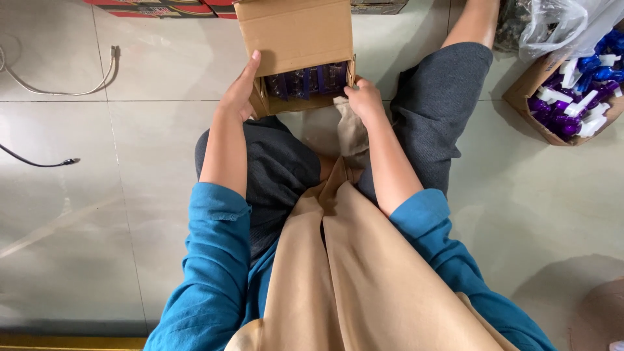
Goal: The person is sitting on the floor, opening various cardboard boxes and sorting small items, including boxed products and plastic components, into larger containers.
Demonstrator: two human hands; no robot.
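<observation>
A brown cardboard box (pixel 296 36) stands on the floor between my knees, one flap folded over its top. Through the gap I see rows of dark purple bottles (pixel 305 81) packed inside. My left hand (pixel 240 88) grips the box's left side, thumb up along the wall. On the box's right front corner rests my right hand (pixel 365 101), fingers curled on the edge. I sit on the tiled floor in grey trousers, blue sleeves and a tan apron.
At the right, an open cardboard box (pixel 528 97) holds several purple bottles with white spray heads (pixel 575 104), a clear plastic bag (pixel 559 26) above it. White cable (pixel 65 88) and black cable (pixel 39 162) lie at left. Red cartons (pixel 156 8) sit at the top.
</observation>
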